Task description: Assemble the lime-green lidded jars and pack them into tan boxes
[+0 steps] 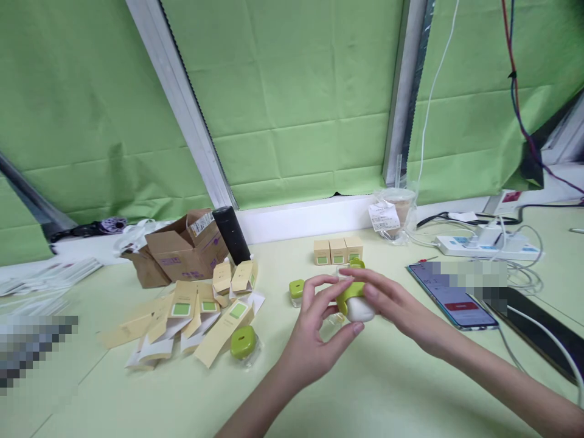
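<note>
A small white rounded case with a green cover (pixel 359 308) is held between my two hands, above the table. My left hand (pixel 314 334) grips it from the left, its thumb near the white lower end and its fingers by the green part. From the right, my right hand (pixel 399 304) closes on it, with the thumb on the green cover and the fingers over the top. Behind my hands, a green-topped item (pixel 296 289) stands in clear wrapping, and another green piece (pixel 356 263) is partly hidden. A further green-topped item (pixel 243 342) sits on the table to the left.
Opened cream boxes (pixel 180 310) lie in a pile at left, before a brown carton (pixel 187 246) and a black cylinder (pixel 232 234). Three small boxes (pixel 337 251) stand behind my hands. At right are a phone (pixel 449 295), a power strip (pixel 488 246) with cables and a bagged drink cup (pixel 396 213).
</note>
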Available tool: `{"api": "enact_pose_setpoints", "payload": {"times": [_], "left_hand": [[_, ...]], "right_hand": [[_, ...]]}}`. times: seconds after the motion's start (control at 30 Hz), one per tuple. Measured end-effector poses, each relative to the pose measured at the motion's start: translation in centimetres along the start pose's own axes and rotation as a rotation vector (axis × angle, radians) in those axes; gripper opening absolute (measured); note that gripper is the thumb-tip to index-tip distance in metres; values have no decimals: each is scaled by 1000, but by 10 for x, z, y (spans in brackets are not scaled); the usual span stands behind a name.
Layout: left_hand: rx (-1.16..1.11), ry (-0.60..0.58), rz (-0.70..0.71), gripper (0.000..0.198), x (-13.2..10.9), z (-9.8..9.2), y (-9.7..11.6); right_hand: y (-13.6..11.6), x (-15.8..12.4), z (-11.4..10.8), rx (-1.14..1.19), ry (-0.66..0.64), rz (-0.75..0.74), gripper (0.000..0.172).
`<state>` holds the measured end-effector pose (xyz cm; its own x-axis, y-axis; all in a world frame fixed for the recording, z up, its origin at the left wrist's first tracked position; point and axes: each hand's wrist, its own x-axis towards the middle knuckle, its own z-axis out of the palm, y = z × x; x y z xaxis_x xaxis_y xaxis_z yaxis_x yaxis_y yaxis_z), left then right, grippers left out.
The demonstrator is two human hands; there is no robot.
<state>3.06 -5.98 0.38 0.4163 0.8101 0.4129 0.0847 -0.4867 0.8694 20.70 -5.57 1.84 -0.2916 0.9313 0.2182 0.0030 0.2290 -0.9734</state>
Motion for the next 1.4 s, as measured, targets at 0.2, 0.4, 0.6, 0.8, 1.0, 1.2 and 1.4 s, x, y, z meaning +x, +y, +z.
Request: {"api": "enact_pose_setpoints", "payload": {"times": [0.2,0.4,0.6,0.8,1.0,1.2,1.4], "left_hand": [[276,202,-165,77,8,-4,-26],[263,-37,-455,84,1,-2,-57],[121,-5,-473,60,-1,11,-80],[-128,27,-536,38,9,4,-62],[-963,-50,-697,32,14,4,-38],[-1044,-90,-742,53,13,11,-33],[-1072,-75,-670,46,13,14,-31]], "right_hand": [[15,15,-12,165,-35,138,42],[15,18,-17,353,89,160,37],[24,22,-16,470,116,251,31],[23,24,-19,460,108,214,30],[20,21,-23,182,109,82,38],[15,16,-17,78,-46,58,32],[17,14,-9,-22,-1,-6,36]]}}
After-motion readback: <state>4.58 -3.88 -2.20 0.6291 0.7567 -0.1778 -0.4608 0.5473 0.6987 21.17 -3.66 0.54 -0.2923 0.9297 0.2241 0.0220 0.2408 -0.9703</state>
